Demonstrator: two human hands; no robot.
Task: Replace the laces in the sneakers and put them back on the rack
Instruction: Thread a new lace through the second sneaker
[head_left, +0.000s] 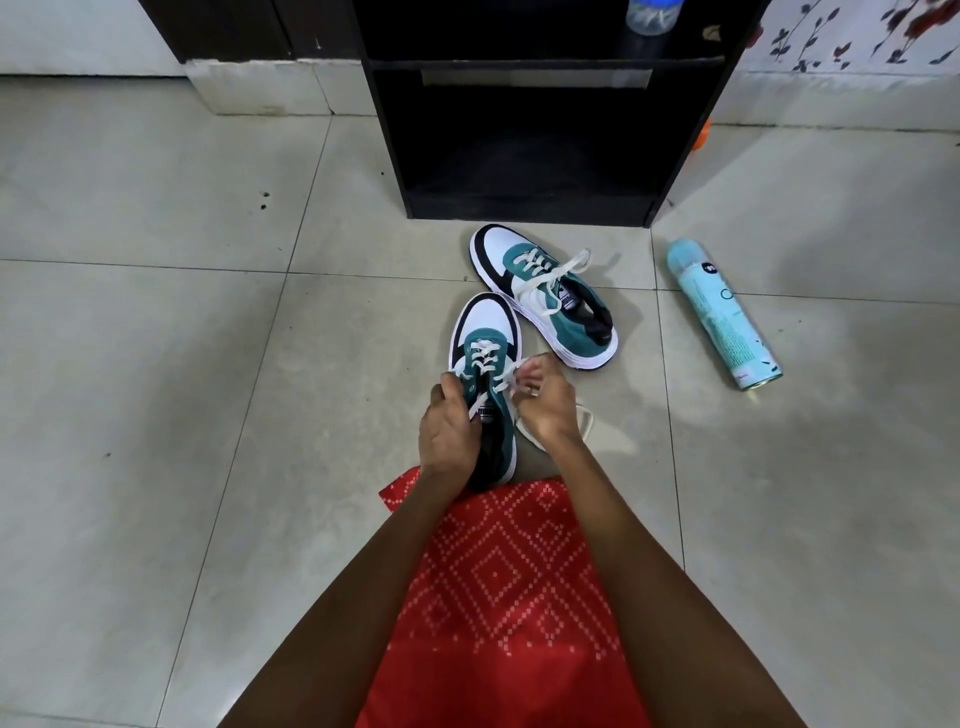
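A person is sitting on the tiled floor (156, 338) with a red patterned garment (509, 597) over the lap, both bare arms reaching forward to the near sneaker (483, 322), a teal, white and black one lying toe-away just beyond the knees. The left hand (449, 431) is gripping the sneaker's left side by the upper eyelets, its fingers (451, 388) curling over the edge of the upper. The right hand (540, 400) is pinching the white lace (485, 358) at the right-hand eyelets, its fingers (532, 374) bunching together on the strand; a loose length of the lace is trailing onto the floor just beside that wrist. The lace is crossing the tongue in several rows already. The far sneaker (571, 327) is lying on the floor just beyond and to the right of the near one, angled toe-left, its own lace (550, 278) threaded with the ends lying untied across it. The black rack (519, 208) is standing on the floor right behind the pair, its lower shelf dark inside, and a plastic bottle (652, 15) is showing on an upper shelf. A pale blue spray can (722, 312) is lying on its side on the floor to the right, well apart from both sneakers.
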